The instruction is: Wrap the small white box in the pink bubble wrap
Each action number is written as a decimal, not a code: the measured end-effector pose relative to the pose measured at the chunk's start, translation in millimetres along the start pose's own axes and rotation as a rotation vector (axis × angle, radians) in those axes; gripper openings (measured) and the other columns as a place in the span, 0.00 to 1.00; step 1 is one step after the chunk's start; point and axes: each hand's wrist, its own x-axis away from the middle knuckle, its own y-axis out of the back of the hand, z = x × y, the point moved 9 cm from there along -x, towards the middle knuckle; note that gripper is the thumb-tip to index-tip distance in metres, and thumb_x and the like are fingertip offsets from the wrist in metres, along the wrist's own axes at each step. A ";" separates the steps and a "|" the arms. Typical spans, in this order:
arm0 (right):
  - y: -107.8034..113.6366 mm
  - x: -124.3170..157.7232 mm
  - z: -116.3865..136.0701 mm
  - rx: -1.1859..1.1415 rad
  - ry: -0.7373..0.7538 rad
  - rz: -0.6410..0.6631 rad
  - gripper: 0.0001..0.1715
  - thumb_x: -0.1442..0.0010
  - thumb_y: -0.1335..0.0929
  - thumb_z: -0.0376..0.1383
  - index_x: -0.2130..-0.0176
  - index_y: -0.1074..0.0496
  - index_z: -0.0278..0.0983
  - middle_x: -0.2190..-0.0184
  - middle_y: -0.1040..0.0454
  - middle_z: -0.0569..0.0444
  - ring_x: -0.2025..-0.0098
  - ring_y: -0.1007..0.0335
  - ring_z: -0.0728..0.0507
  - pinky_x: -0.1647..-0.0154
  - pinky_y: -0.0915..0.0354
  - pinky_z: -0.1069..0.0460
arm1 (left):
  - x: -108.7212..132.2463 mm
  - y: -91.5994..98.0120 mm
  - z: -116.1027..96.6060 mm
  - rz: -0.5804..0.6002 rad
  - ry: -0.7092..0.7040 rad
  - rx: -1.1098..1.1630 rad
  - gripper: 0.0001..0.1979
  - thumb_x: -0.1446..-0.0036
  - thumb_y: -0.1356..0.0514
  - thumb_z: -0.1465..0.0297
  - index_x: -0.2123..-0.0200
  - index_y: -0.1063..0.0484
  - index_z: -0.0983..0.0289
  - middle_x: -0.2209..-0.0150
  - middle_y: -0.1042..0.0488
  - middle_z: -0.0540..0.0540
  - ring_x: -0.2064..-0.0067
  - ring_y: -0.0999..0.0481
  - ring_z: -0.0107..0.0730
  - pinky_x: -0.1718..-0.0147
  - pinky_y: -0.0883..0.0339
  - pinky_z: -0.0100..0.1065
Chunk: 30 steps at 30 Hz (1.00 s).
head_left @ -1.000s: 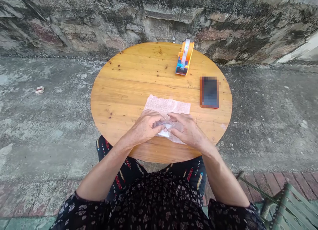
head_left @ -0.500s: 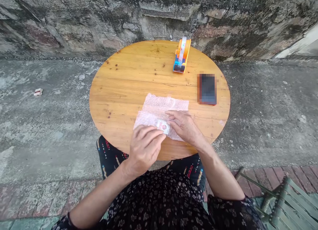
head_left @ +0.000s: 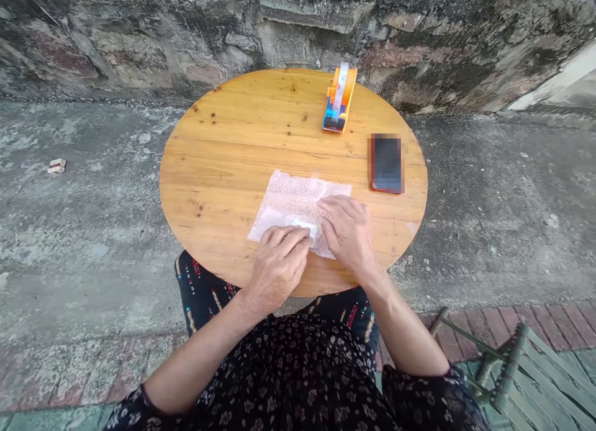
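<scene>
A sheet of pinkish bubble wrap (head_left: 298,195) lies on the round wooden table (head_left: 223,164), near its front edge. A small white item (head_left: 306,225) rests on the sheet's near part, mostly covered by my fingers. My left hand (head_left: 278,264) lies flat on the near edge of the sheet, fingers stretched out, their tips touching the white item. My right hand (head_left: 347,231) rests palm down on the sheet's right part, its fingertips beside the item. Neither hand grips anything that I can see.
An orange and blue tape dispenser (head_left: 339,99) stands at the table's far side. A dark phone in a red case (head_left: 386,164) lies to the right. A rough stone wall (head_left: 139,40) runs behind. A green chair frame (head_left: 516,369) is at my lower right.
My left hand pulled back towards me, then came forward again onto the sheet. The folded bubble wrap now lies spread flat, and the white item, briefly exposed, is mostly covered by my fingers.
</scene>
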 end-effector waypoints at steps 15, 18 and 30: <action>-16.7 36.7 38.8 0.083 0.111 0.059 0.24 0.35 0.40 0.26 0.43 0.32 0.36 0.47 0.24 0.47 0.47 0.31 0.40 0.47 0.37 0.42 | -0.2 2.4 2.9 -0.008 0.084 0.023 0.12 0.37 0.44 0.76 0.52 0.27 0.61 0.51 0.22 0.56 0.50 0.26 0.39 0.50 0.39 0.45; -16.3 36.7 38.0 0.105 0.113 0.056 0.22 0.35 0.39 0.27 0.43 0.31 0.36 0.48 0.24 0.47 0.48 0.30 0.40 0.47 0.39 0.42 | -0.7 2.5 2.8 -0.022 0.105 0.025 0.12 0.37 0.44 0.75 0.53 0.26 0.61 0.51 0.22 0.55 0.51 0.25 0.39 0.51 0.39 0.45; -15.4 35.7 37.3 0.117 0.133 0.063 0.18 0.35 0.35 0.31 0.46 0.30 0.38 0.49 0.23 0.49 0.48 0.30 0.41 0.46 0.42 0.42 | 14.8 42.9 47.1 -0.265 0.332 0.005 0.11 0.41 0.41 0.74 0.55 0.26 0.61 0.54 0.24 0.58 0.51 0.26 0.41 0.49 0.35 0.47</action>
